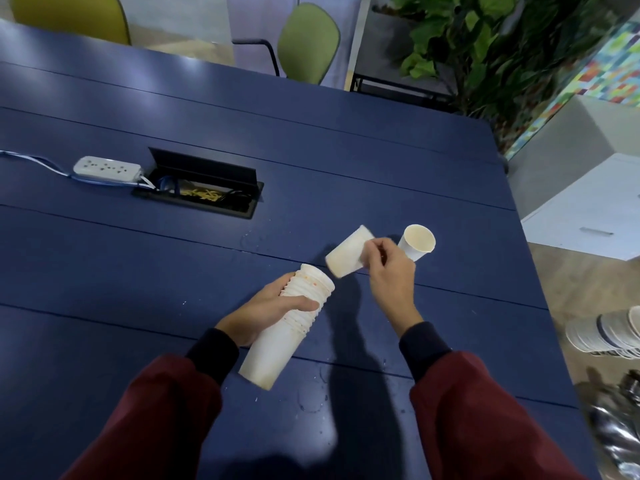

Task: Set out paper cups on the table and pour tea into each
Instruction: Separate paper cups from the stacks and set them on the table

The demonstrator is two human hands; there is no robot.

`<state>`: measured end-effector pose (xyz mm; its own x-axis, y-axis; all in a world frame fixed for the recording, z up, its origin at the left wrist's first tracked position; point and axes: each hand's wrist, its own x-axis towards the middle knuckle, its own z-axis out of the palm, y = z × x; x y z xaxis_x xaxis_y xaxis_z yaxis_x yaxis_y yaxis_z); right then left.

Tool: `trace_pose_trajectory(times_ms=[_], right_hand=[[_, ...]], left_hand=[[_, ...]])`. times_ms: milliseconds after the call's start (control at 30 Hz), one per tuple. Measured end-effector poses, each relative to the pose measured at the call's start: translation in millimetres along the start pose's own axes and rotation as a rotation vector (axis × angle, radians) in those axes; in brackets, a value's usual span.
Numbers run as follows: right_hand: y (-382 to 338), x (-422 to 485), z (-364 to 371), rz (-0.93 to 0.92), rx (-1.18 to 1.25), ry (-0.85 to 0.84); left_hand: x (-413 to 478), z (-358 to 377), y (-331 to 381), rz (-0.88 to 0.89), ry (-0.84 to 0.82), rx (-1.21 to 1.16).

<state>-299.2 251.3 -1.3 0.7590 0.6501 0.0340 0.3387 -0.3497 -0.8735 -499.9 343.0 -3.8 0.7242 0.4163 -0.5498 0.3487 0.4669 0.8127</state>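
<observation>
My left hand (273,306) grips a tall stack of nested white paper cups (287,327), tilted with its rims pointing up and to the right, above the blue table (173,271). My right hand (388,271) pinches a single white paper cup (348,252) that lies tilted in the air, its mouth toward the stack. Just right of that hand, one paper cup (417,242) stands upright on the table, mouth open and empty.
A white power strip (107,168) and an open cable hatch (204,185) sit at the table's left middle. Green chairs (308,43) stand beyond the far edge. More stacked cups (606,332) and a shiny metal object (620,427) lie off the table's right side.
</observation>
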Motion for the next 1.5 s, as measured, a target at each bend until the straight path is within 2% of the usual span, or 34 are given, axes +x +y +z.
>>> trace_pose_trajectory(times_ms=[100, 300, 533, 600, 700, 867, 933, 1033, 1100, 1300, 1500], right_hand=[[5, 20, 8, -0.01, -0.201, -0.06], [27, 34, 25, 0.113, -0.465, -0.207], [15, 0, 30, -0.061, -0.334, -0.052], [3, -17, 35, -0.041, -0.282, -0.161], [-7, -36, 44, 0.087, -0.097, -0.392], [-7, -38, 38, 0.147, 0.045, -0.385], [-7, -35, 38, 0.165, 0.015, -0.326], [-3, -24, 40, 0.156, -0.019, -0.08], [-6, -14, 41, 0.117, -0.085, -0.014], [-10, 16, 61, -0.037, -0.303, -0.174], [-5, 38, 81, -0.055, -0.372, -0.297]], left_hand=[[5, -17, 2, -0.017, 0.031, -0.012], [16, -39, 0, -0.022, 0.064, 0.027], [27, -34, 1, -0.037, 0.005, 0.05], [29, -27, -1, -0.045, -0.021, 0.084], [31, -24, 0, -0.053, -0.054, 0.127], [19, -27, 2, -0.061, -0.096, 0.196], [13, -32, -3, -0.085, -0.107, 0.231], [3, -45, -8, -0.108, -0.08, 0.223], [1, -55, -9, -0.105, -0.038, 0.184], [10, -66, -2, -0.069, 0.013, 0.094], [22, -69, -3, -0.07, 0.011, 0.055]])
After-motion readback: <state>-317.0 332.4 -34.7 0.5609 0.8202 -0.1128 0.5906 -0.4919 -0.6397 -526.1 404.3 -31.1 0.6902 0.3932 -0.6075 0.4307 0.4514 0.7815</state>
